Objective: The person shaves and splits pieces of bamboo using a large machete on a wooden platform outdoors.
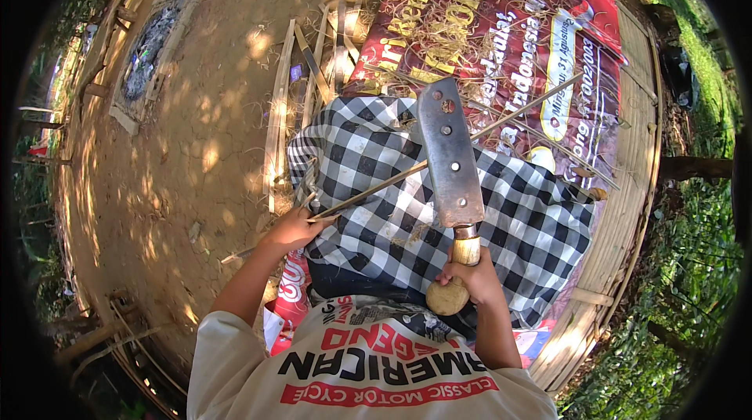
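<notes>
My right hand (479, 277) is wrapped round the round-ended wooden handle of a broad cleaver (452, 157). The blade points away from me and has several holes along it. A long thin bamboo strip (384, 183) is gripped in my left hand (294, 229). It slants up to the right and passes behind the blade; whether the two touch I cannot tell. A black-and-white checked cloth (517, 224) is spread over my lap beneath both. Another thin strip (556, 146) lies beyond the cloth, to the right of the blade.
A red printed banner (595, 20) strewn with curly shavings (439, 28) covers part of the slatted bamboo platform (638, 138). Wooden slats (278, 118) lie at the left by a small bottle (296, 74). A framed ash pit (153, 44) sits in the bare dirt at far left.
</notes>
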Motion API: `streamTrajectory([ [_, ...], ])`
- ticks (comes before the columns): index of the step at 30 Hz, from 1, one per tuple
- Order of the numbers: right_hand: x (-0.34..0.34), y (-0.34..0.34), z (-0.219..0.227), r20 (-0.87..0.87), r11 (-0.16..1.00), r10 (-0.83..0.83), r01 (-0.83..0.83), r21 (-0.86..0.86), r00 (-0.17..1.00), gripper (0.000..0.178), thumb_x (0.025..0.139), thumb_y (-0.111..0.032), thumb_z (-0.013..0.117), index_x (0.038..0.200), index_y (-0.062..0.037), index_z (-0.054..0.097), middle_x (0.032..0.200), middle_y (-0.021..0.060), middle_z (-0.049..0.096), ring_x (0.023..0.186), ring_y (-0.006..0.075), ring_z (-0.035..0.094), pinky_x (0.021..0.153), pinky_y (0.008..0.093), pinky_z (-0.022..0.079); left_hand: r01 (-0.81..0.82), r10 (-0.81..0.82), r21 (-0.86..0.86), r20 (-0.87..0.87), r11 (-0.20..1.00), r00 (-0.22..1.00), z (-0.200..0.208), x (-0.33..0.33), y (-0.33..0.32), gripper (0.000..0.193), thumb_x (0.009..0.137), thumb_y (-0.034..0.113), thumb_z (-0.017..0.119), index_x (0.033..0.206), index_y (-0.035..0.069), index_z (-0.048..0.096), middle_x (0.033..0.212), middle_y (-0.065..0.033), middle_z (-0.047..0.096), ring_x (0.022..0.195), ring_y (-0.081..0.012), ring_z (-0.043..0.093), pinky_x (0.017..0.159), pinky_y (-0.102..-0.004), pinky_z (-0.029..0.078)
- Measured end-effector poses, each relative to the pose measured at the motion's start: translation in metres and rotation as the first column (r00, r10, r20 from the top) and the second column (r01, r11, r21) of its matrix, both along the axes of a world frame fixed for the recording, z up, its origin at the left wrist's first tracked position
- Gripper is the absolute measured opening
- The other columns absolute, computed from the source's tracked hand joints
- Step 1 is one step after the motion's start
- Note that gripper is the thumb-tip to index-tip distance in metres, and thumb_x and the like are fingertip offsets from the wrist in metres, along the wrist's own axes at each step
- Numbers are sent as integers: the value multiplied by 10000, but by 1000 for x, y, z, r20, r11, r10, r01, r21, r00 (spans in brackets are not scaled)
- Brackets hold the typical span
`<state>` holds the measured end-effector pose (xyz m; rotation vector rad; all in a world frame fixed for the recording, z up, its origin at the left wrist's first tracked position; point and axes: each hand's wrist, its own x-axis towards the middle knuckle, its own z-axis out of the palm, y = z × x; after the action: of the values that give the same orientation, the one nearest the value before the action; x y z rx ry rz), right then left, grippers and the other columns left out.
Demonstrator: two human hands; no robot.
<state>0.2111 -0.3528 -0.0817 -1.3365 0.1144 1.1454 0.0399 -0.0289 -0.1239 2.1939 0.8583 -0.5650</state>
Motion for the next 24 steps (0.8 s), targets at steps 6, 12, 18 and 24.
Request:
streamTrajectory([
  [6, 0, -11, 4, 22, 994, -111, 110, 26, 994, 160, 688, 67, 612, 820, 31, 528, 645, 105, 581, 553, 198, 608, 586, 344, 531, -199, 163, -735, -121, 648, 979, -6, 6, 33, 753, 854, 739, 294, 675, 36, 495, 561, -12, 458, 446, -119, 399, 426, -268, 332],
  [12, 4, -41, 18, 117, 956, -294, 290, 53, 948, 179, 679, 87, 588, 827, 31, 505, 631, 107, 566, 544, 205, 605, 612, 355, 548, -353, 465, -883, -183, 310, 866, 49, 54, 47, 765, 746, 879, 132, 612, 146, 305, 461, 91, 179, 366, -38, 162, 355, -213, 146],
  [18, 2, -54, 15, 136, 913, -408, 406, 46, 903, 239, 635, 60, 551, 857, 18, 473, 585, 112, 504, 491, 227, 549, 588, 392, 546, -500, 725, -712, 18, 493, 689, 73, 63, 47, 554, 904, 667, 377, 676, 163, 344, 491, 90, 207, 359, -38, 173, 336, -209, 156],
  [24, -1, -57, 13, 116, 920, -392, 388, 52, 913, 226, 651, 55, 547, 863, 15, 479, 607, 112, 514, 503, 223, 551, 585, 388, 537, -405, 745, -883, -102, 238, 659, 75, 35, 60, 728, 780, 844, 215, 690, 135, 354, 476, 107, 194, 350, -13, 176, 321, -185, 171],
])
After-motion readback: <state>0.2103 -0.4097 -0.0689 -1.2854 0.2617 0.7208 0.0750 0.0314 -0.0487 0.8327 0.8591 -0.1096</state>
